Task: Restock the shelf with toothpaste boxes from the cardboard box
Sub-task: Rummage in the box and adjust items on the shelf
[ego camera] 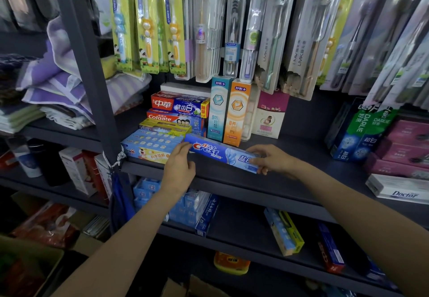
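A blue Crest toothpaste box (pixel 220 152) lies lengthwise on the dark shelf (pixel 232 178), near its front edge. My left hand (pixel 178 166) grips its left end, fingers curled over the top. My right hand (pixel 269 158) pinches its right end. Just left of it sits a light blue toothpaste box (pixel 151 146), with a stack of Colgate and other boxes (pixel 178 113) behind. Part of a cardboard box (pixel 197 287) shows at the bottom edge.
Two upright boxes, teal (pixel 219 108) and orange (pixel 236 113), stand behind the Crest box. Toothbrush packs (pixel 232 29) hang overhead. Green Darlie boxes (pixel 362 132) and pink boxes fill the right side. A dark upright post (pixel 92 69) borders the left; towels lie beyond it.
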`<move>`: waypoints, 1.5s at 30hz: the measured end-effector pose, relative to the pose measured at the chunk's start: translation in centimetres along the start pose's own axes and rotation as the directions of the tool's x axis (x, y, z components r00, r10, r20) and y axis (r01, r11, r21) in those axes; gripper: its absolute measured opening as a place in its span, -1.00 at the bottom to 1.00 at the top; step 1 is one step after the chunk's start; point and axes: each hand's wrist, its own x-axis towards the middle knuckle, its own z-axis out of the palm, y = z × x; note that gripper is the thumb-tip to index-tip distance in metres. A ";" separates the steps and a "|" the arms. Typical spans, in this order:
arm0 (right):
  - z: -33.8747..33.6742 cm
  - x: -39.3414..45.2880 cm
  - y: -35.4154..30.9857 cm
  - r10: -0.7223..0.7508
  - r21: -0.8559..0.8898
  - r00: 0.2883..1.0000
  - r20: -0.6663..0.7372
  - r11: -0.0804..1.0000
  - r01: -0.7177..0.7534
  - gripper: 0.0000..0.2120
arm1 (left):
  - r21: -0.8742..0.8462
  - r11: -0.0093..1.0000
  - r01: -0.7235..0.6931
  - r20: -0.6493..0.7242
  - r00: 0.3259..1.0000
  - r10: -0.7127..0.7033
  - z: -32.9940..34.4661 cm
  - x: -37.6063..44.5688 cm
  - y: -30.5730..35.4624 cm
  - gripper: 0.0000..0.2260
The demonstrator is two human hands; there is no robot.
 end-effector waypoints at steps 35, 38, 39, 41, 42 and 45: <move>-16.3 -5.4 14.9 0.167 -0.534 0.911 -0.378 0.764 -0.362 -0.58 | -0.048 0.997 -0.064 0.588 0.805 0.080 17.7 4.1 17.0 -0.39; -16.0 -4.7 15.9 0.137 -0.575 0.910 -0.392 0.735 -0.359 -0.57 | -0.037 0.998 -0.048 0.579 0.813 0.061 18.2 4.7 17.1 -0.42; -15.9 -4.6 16.2 0.125 -0.576 0.902 -0.413 0.731 -0.365 -0.55 | -0.040 0.998 -0.039 0.575 0.816 0.054 18.4 4.8 17.1 -0.43; -15.7 -4.5 16.3 0.113 -0.559 0.875 -0.471 0.729 -0.394 -0.51 | -0.053 0.998 -0.024 0.565 0.823 0.050 18.5 5.0 17.1 -0.45; -15.6 -4.4 16.4 0.113 -0.545 0.864 -0.491 0.734 -0.405 -0.50 | -0.066 0.998 -0.020 0.557 0.829 0.054 18.7 5.1 17.2 -0.46; -15.4 -4.0 16.3 0.127 -0.503 0.856 -0.501 0.762 -0.408 -0.53 | -0.103 0.995 -0.016 0.530 0.845 0.068 18.8 4.9 17.3 -0.50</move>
